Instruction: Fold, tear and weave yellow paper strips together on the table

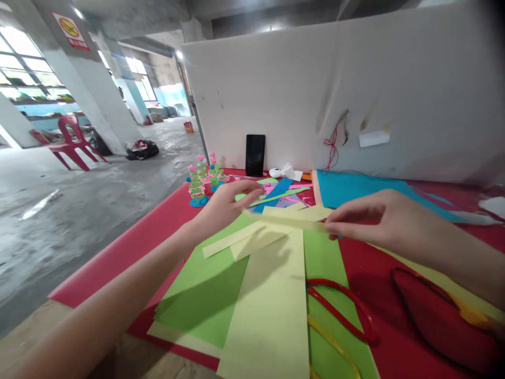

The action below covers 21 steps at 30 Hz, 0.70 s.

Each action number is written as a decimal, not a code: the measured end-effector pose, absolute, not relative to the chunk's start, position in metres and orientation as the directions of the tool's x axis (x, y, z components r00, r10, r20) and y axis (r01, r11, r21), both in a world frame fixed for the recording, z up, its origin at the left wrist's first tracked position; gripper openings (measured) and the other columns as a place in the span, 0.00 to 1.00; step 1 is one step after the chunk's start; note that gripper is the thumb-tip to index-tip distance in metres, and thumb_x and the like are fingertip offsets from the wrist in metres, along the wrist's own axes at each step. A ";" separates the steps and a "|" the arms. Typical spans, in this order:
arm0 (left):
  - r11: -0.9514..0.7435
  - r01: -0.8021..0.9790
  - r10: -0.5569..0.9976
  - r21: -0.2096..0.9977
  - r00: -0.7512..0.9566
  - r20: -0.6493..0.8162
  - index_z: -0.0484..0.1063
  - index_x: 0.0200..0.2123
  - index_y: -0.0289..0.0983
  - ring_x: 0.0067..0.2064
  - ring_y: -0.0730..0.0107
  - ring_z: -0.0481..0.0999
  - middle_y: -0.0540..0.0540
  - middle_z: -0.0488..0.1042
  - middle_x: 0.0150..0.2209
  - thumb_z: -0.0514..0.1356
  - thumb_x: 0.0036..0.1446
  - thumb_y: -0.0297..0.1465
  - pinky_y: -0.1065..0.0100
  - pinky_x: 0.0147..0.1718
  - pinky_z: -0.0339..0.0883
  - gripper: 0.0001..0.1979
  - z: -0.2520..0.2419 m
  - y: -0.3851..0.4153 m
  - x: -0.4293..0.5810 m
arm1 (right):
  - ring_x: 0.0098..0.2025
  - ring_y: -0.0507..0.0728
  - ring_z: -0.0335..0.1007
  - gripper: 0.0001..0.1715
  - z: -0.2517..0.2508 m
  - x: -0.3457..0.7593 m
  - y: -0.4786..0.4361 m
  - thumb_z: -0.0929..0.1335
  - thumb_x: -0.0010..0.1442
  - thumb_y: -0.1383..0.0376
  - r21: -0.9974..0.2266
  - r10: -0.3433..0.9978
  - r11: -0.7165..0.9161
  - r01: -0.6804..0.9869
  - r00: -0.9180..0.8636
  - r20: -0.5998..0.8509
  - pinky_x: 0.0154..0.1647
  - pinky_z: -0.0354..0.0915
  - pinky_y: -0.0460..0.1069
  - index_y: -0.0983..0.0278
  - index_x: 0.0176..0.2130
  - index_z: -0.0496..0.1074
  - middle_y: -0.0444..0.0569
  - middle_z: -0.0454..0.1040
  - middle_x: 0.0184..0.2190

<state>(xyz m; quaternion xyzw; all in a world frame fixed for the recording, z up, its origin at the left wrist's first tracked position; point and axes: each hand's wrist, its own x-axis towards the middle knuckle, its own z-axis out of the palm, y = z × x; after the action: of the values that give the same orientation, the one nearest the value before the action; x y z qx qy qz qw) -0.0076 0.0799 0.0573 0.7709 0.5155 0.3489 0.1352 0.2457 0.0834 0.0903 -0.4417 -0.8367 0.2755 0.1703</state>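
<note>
My right hand (365, 216) pinches one end of a narrow pale yellow paper strip (290, 222), blurred by motion. The strip stretches level toward my left hand (232, 200), its far end beside the base of that thumb. My left hand has its thumb and fingers apart, and I see nothing between the tips. Beneath both hands, a wide pale yellow sheet (272, 305) lies on green paper (205, 295). A loose pale yellow strip (229, 242) rests across it. Red handles (347, 302) and a yellow handle (335, 345) lie to the right of the sheet.
Paper flowers (197, 184) stand on blue bases at the red table's (118, 247) far left. A black phone (255, 155) leans on the pale partition (276, 89). Blue paper (363, 189) lies at the back right. A dark loop (410, 310) lies at the right.
</note>
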 end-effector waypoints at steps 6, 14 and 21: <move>-0.408 0.594 0.909 0.693 0.336 0.247 0.71 0.36 0.37 0.35 0.72 0.72 0.50 0.74 0.33 0.49 0.56 0.39 0.74 0.34 0.64 0.16 0.076 0.048 0.019 | 0.35 0.55 0.69 0.10 0.078 0.239 0.088 0.65 0.52 0.58 -0.616 0.767 0.535 0.579 -0.638 0.066 0.32 0.64 0.44 0.60 0.29 0.74 0.42 0.75 0.30; -0.443 0.747 0.897 0.496 0.358 0.261 0.73 0.28 0.39 0.27 0.76 0.70 0.53 0.74 0.26 0.54 0.50 0.27 0.76 0.27 0.62 0.07 0.061 0.040 0.034 | 0.33 0.50 0.68 0.08 0.065 0.228 0.081 0.64 0.53 0.65 -0.537 0.701 0.661 0.524 -0.686 0.195 0.32 0.62 0.42 0.59 0.31 0.73 0.40 0.74 0.31; -0.432 0.791 0.898 0.433 0.332 0.288 0.72 0.26 0.37 0.25 0.76 0.69 0.52 0.73 0.24 0.54 0.47 0.25 0.76 0.24 0.60 0.07 0.052 0.034 0.043 | 0.27 0.50 0.66 0.11 0.059 0.217 0.062 0.63 0.52 0.69 -0.385 0.722 0.689 0.615 -0.628 0.289 0.29 0.59 0.45 0.60 0.27 0.74 0.41 0.73 0.24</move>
<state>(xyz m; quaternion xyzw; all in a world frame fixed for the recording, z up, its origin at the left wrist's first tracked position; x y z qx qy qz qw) 0.0433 0.0340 0.0519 0.8091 0.5220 0.2477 0.1078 0.2169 0.0624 0.0589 -0.3742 -0.8935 0.1255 0.2143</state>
